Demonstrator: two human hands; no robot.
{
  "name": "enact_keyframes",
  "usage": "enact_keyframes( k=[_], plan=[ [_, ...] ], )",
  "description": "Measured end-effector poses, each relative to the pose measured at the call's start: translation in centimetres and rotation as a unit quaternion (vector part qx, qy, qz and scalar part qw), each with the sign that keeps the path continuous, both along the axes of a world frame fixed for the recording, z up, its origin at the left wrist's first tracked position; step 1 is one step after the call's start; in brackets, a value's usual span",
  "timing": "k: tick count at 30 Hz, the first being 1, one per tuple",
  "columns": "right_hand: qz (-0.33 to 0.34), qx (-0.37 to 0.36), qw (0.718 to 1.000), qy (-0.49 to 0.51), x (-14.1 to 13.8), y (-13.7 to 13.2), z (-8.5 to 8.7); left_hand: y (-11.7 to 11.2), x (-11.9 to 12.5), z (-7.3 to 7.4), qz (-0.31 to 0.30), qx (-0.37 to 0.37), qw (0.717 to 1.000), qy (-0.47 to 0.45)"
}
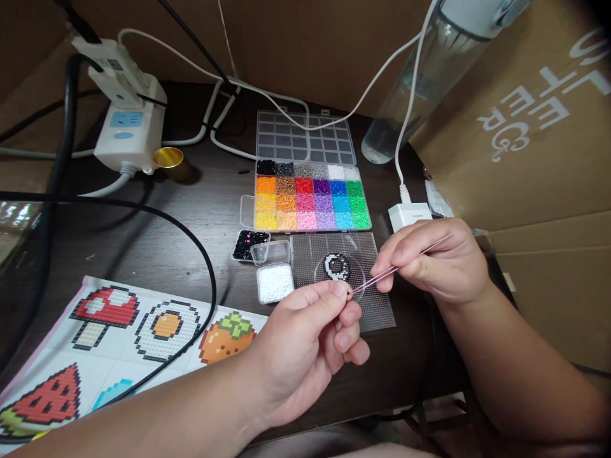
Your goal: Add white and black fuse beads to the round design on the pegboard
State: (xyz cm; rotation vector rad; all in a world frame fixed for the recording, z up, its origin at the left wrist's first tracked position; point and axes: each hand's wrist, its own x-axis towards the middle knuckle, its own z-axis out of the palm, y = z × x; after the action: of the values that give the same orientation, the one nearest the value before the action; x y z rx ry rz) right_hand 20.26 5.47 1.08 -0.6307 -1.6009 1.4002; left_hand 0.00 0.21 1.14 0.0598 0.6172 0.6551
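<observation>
My right hand [436, 261] is closed in a pinch on thin pink tweezers [405, 262], whose tips reach my left fingertips. My left hand [310, 337] is pinched at thumb and forefinger around the tweezer tips; what it holds there is too small to make out. Both hands hover over a clear square pegboard [377, 312]. On it lies a small black-and-white bead pattern [337, 266] inside a round clear shape. A small box of white beads [275, 282] and a tray of black beads [249, 244] sit just left of the board.
A sorted box of coloured beads [310, 202] with its lid open stands behind the board. A pattern sheet [119, 343] with a mushroom, egg and watermelon lies at the left under a black cable [200, 254]. A power strip [126, 121], clear bottle [420, 83], white charger [409, 215] and cardboard boxes [534, 140] ring the desk.
</observation>
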Motion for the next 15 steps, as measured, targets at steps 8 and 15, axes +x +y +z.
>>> enact_keyframes(
  k=[8,15],
  plan=[
    [0.006,-0.002,1.0,-0.004,0.06,0.08,0.05,-0.11,-0.09,0.09,0.0,-0.005,1.0,0.006],
    [0.013,0.003,1.0,0.001,0.06,0.14,-0.02,-0.13,-0.08,0.21,-0.001,-0.003,1.0,0.007]
  ],
)
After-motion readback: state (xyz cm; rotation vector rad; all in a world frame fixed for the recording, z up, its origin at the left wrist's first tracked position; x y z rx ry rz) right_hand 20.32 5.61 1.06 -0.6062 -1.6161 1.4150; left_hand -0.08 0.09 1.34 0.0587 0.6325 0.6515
